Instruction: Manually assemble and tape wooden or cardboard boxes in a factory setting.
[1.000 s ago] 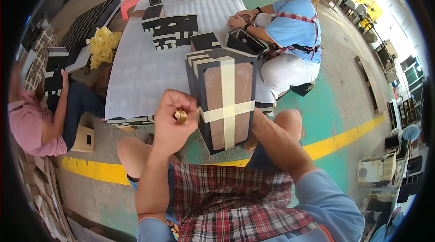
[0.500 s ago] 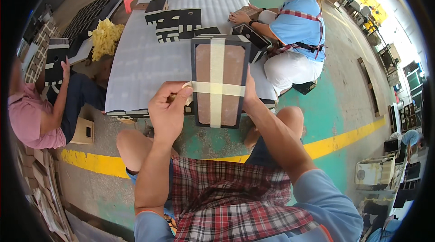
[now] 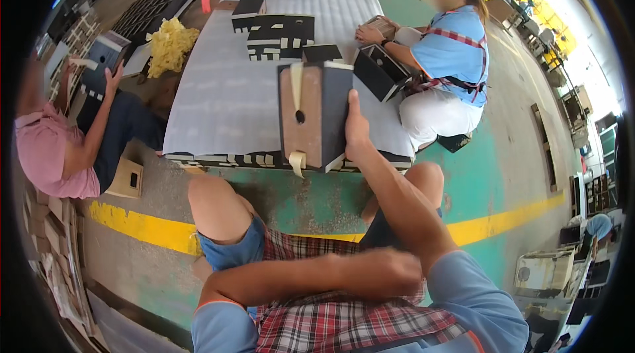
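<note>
In front of me, over the table's near edge, my right hand [image 3: 357,128] grips the right side of a black box [image 3: 335,112]. The box is tilted, its brown panel [image 3: 311,135] facing me. A pale tape strip [image 3: 297,85] runs down the panel's upper part to a dark round hole. At the panel's lower edge a short piece of tape [image 3: 297,162] curls outward. My left arm crosses my lap toward the right. My left hand [image 3: 391,274] is smeared by motion, so its fingers and anything in them cannot be made out.
Several black boxes with pale tape, such as a wide one [image 3: 280,36], stand on the foam-covered table [image 3: 211,102]. Co-workers sit at right [image 3: 453,49] and left [image 3: 53,148], each holding a box. Crumpled yellow tape [image 3: 172,49] is heaped at the table's left. A wooden stool [image 3: 126,180] stands lower left.
My left hand has left the box and swung down to the right across my lap. The crossing tape strip is off; the upright strip is partly peeled. The box has turned, showing its right side.
</note>
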